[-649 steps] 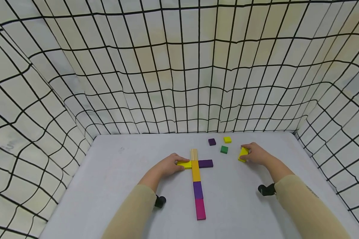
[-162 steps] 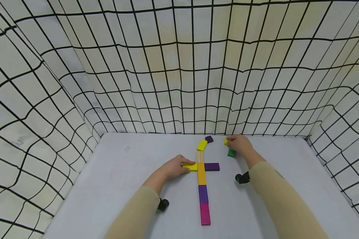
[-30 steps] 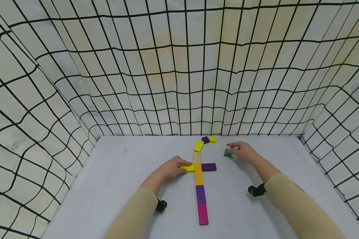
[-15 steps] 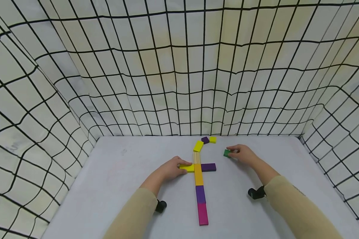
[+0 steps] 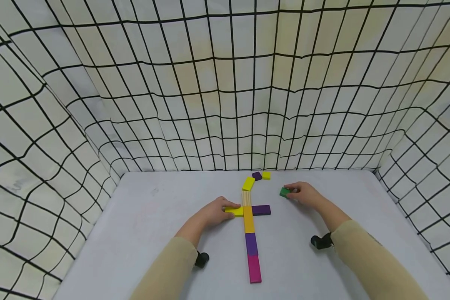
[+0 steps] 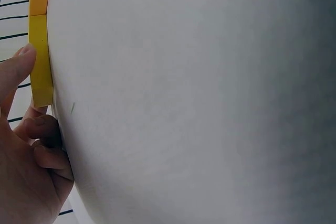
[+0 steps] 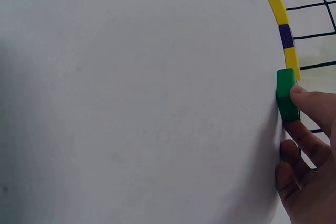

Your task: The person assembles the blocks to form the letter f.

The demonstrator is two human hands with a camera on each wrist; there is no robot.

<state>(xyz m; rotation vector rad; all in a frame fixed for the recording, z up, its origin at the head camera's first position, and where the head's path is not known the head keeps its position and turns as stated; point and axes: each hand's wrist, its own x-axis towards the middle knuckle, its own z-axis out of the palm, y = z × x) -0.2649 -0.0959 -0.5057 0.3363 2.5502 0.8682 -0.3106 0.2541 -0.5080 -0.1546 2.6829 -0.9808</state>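
Note:
My left hand (image 5: 218,210) grips a long yellow block (image 5: 235,211) lying flat, its right end against an orange block (image 5: 249,219). In the left wrist view, the thumb lies on that block's side. My right hand (image 5: 303,193) pinches a small green block (image 5: 283,192) between thumb and fingers, low over the table at the back right; the right wrist view shows the thumb on its face. Past the pale ribbed block (image 5: 246,198) at the column's top, a tilted yellow block (image 5: 248,183), a small dark purple block (image 5: 256,176) and a small yellow block (image 5: 266,175) curve rightward.
Below the orange block, a purple block (image 5: 251,244) and a magenta block (image 5: 254,268) continue the column. A long dark purple block (image 5: 261,210) extends to its right. Black netting (image 5: 225,137) over pale walls surrounds the back and sides of the white table (image 5: 146,233).
The yellow block once in my right hand now lies past the ribbed block. The small yellow block has moved beside the small purple one. My right hand has taken the green block; my left stays put.

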